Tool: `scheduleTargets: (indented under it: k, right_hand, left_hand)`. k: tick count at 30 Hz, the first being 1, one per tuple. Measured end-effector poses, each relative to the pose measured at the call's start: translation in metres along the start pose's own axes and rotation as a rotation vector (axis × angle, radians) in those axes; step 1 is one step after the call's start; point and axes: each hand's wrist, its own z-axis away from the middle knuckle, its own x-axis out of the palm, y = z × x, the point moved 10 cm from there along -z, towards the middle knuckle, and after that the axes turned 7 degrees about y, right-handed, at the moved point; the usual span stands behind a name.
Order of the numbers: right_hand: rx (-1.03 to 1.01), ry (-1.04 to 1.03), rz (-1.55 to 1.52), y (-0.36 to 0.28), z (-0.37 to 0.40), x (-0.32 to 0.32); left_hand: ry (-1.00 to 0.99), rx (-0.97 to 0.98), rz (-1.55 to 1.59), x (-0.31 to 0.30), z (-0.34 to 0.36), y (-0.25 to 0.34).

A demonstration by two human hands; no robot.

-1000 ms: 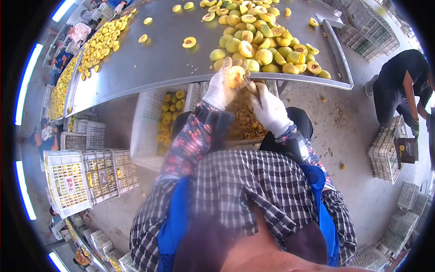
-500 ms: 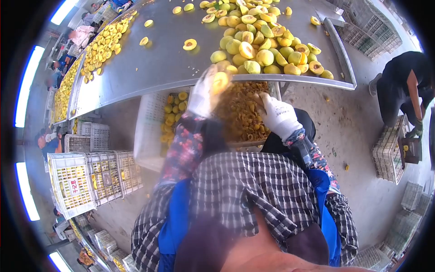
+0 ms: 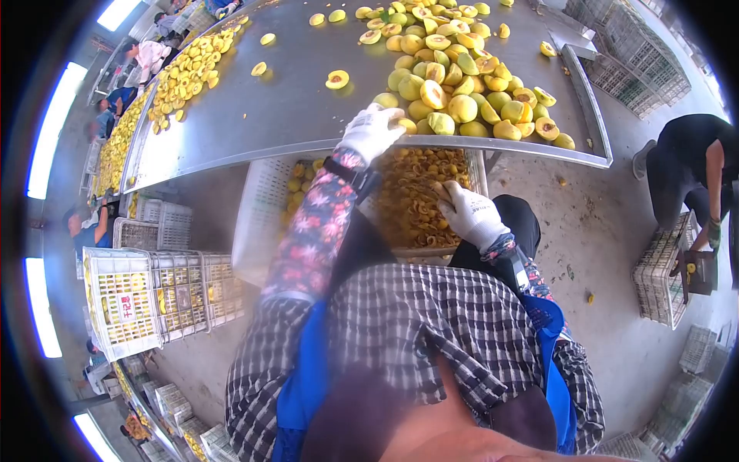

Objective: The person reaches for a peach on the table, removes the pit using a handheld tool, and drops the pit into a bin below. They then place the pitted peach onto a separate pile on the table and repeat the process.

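Observation:
My left hand (image 3: 372,132), in a white glove, is at the near edge of the metal table, its fingers curled against a yellow peach half (image 3: 406,125) at the front of the pile. A heap of whole-looking and halved peaches (image 3: 463,108) lies just beyond it. My right hand (image 3: 472,215), also gloved, is closed above the crate of brown pits and scraps (image 3: 428,219). Its fingertips look stained; whatever they grip is hidden. Left of the scraps, a white crate (image 3: 258,204) below the table holds yellow peaches (image 3: 296,189).
The metal table (image 3: 285,115) has a raised rim. More peach halves (image 3: 185,73) lie on its left. Stacked crates (image 3: 158,296) stand at left. At right, a person (image 3: 685,165) bends over a crate (image 3: 666,269). Other people work along the far left.
My left hand has moved from over the crates, where it held yellow fruit, up to the pile at the table edge. My right hand has stayed nearly in place.

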Motion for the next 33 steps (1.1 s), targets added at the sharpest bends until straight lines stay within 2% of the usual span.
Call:
scheduleTargets:
  k: [1,4,7,8,11,12,15,17,19,21,23,26,33]
  right_hand:
    - [0.011,-0.006,0.011,0.001,0.001,0.000]
    - [-0.009,0.032,0.001,0.000,0.006,-0.006]
    - [0.042,0.053,-0.045,-0.004,0.008,-0.016]
    - [-0.017,0.109,-0.131,-0.009,0.005,-0.020]
    - [0.052,0.137,-0.276,-0.019,-0.012,-0.026]
    - [0.059,0.157,-0.330,-0.031,-0.019,-0.033]
    - [-0.083,0.272,-0.229,-0.068,-0.034,-0.052]
    - [-0.127,0.281,-0.160,-0.081,-0.041,-0.053]
    - [-0.220,0.362,-0.040,-0.089,-0.039,-0.054]
    - [-0.194,0.331,0.000,-0.088,-0.040,-0.048]
    - [-0.211,0.329,0.058,-0.088,-0.038,-0.044]
    - [-0.224,0.325,0.114,-0.089,-0.035,-0.045]
    - [-0.236,0.283,0.178,-0.087,-0.036,-0.042]
  left_hand:
    - [-0.084,-0.001,-0.016,0.013,-0.009,0.001]
    - [-0.124,0.067,-0.065,0.017,-0.022,0.003]
    - [-0.047,-0.168,0.462,0.024,-0.018,-0.032]
    - [0.064,-0.233,0.773,0.023,-0.013,-0.040]
    - [-0.041,-0.390,1.785,0.012,0.020,-0.007]
    - [-0.102,-0.416,1.947,0.011,0.030,0.006]
    - [-0.092,-0.313,2.027,0.017,0.041,0.020]
    - [0.054,-0.136,1.697,0.004,0.045,0.021]
    - [0.090,-0.273,1.795,0.017,0.042,0.016]
    - [0.206,-0.317,1.765,0.012,0.043,0.022]
    - [0.020,-0.452,2.213,0.009,0.046,0.051]
    - [0.109,-0.448,2.187,0.003,0.049,0.055]
    - [0.141,-0.538,2.173,0.004,0.054,0.056]
